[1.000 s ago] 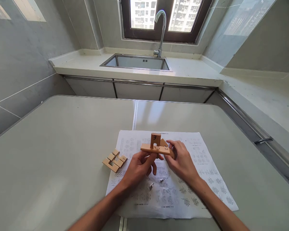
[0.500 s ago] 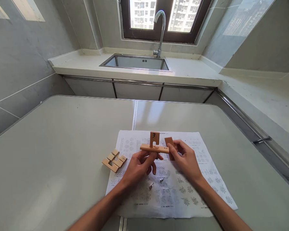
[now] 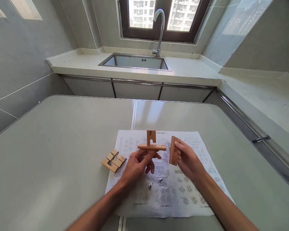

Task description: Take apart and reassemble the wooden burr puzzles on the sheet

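Note:
My left hand [image 3: 141, 162] pinches two joined wooden puzzle pieces from below. One piece [image 3: 144, 146] lies level, and a notched piece [image 3: 150, 136] marked 3 stands upright through it. Just to the right, my right hand [image 3: 189, 157] grips a separate wooden puzzle piece [image 3: 173, 150] by its side, held upright with a small mark near its lower end. A gap separates it from the joined pair. Left of my left hand, several more wooden puzzle pieces [image 3: 113, 160] rest together, partly on the paper's edge.
A printed sheet [image 3: 195, 199] with diagrams and two small tears lies under my hands on the pale table [image 3: 50, 144]. Beyond the table are a counter [image 3: 74, 65] with a sink [image 3: 135, 61] and a faucet [image 3: 162, 32]. Walls flank both sides.
My right hand has moved slightly right and turned its piece upright, away from the joined pair. The left hand's pieces have shifted a little left and levelled.

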Action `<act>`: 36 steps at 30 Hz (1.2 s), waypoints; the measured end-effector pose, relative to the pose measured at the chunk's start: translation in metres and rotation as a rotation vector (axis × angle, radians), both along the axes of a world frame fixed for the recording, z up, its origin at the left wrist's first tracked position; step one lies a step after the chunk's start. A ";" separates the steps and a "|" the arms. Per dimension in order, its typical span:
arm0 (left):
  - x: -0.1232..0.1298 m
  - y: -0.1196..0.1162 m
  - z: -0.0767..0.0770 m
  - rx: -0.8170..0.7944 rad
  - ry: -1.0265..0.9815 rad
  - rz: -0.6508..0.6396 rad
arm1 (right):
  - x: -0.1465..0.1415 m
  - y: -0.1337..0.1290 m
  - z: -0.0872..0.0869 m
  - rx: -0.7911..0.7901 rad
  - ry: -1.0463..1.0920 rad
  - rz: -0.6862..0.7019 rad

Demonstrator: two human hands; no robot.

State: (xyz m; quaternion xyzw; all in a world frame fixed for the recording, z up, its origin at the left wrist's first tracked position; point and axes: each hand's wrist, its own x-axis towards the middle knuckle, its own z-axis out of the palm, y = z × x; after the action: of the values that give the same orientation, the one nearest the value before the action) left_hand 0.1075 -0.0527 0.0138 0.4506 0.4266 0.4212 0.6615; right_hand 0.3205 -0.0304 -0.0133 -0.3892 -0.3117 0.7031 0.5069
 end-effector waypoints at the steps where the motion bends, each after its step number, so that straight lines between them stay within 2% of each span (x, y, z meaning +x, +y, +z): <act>1: 0.000 0.000 -0.001 0.003 -0.004 0.000 | 0.001 0.000 0.001 -0.005 0.049 0.029; 4: 0.000 0.001 -0.003 0.008 -0.011 -0.007 | 0.002 -0.002 0.002 0.041 0.128 0.089; 9: -0.001 0.001 -0.005 0.013 -0.019 -0.036 | 0.003 -0.002 0.001 0.073 0.123 0.155; 18: -0.001 0.000 -0.008 0.015 -0.058 -0.073 | -0.004 -0.004 -0.007 0.054 0.142 0.183; 26: -0.001 0.001 -0.004 0.022 -0.048 -0.119 | -0.007 -0.007 -0.007 0.071 0.155 0.214; 32: 0.001 0.001 -0.003 0.018 -0.012 -0.090 | -0.009 -0.008 -0.004 0.068 0.108 0.199; 36: 0.002 0.001 -0.005 0.012 -0.002 -0.069 | -0.010 -0.006 -0.006 0.064 0.112 0.128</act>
State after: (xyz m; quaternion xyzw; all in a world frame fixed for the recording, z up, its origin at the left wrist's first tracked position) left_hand 0.1090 -0.0522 0.0091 0.4686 0.4074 0.4012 0.6734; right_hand 0.3106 -0.0365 -0.0195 -0.3118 -0.3296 0.7445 0.4898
